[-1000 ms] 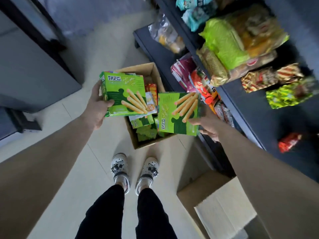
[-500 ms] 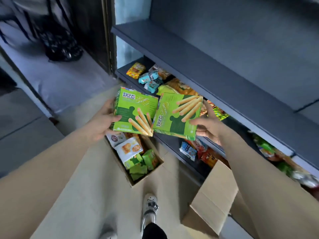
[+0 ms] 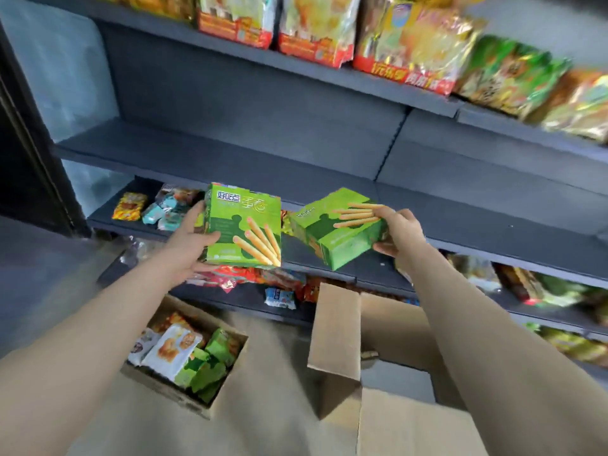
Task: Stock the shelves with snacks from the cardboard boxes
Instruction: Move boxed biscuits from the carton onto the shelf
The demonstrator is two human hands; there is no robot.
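— What has changed since half a second ago?

— Both boxes have come up from over the carton and now sit in front of the shelving. They were edge to edge then, and there is a gap between them now. The right one has also tipped over, so its printed face points up.

— Who holds what?

— The left hand (image 3: 187, 246) grips the left green box (image 3: 245, 225) by its left side, thumb on the front and fingers behind. That box stands nearly upright with its biscuit-stick picture towards the camera. The right hand (image 3: 401, 230) clamps the right green box (image 3: 339, 228) at its right end, with fingers on the top face and thumb below. That box is tilted, its near corner lowest.

— Does either box touch a shelf?

— I cannot tell. Both hang just off the front edge of the low shelf (image 3: 108, 220). Small packets (image 3: 130, 205) lie at that shelf's left end.

— And above that?

— The bare shelf (image 3: 204, 149) runs across the middle. The board above it carries big snack bags (image 3: 316, 24) lined up along its front edge, blurred towards the right.

— Where are the cartons?

— The open carton (image 3: 161, 388) sits on the floor under the left forearm. More green boxes are packed in its right corner, and pale packets lie to their left. The second carton (image 3: 334, 327) stands beside it under the right forearm, one flap raised. What it holds is hidden.
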